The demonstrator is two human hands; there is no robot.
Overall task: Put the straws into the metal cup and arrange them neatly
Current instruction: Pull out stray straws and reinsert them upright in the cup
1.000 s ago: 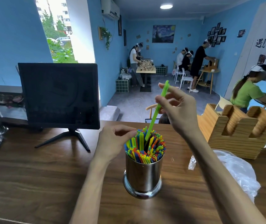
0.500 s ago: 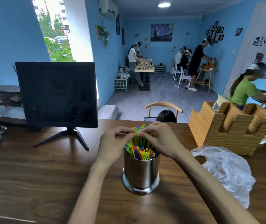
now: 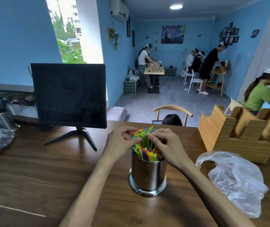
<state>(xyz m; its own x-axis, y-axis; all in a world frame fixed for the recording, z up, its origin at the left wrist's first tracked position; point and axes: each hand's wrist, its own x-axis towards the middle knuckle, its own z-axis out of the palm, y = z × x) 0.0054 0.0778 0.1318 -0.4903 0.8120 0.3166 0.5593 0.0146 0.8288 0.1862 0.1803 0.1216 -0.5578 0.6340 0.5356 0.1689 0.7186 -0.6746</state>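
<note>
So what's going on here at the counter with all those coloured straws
A person is tidying coloured straws that stand upright in a metal cup on a wooden counter. The left hand and right hand pinch the tops of the bundle from either side. An empty-looking plastic bag lies to the right, beside a wooden holder; a dark monitor stands to the left.
</note>
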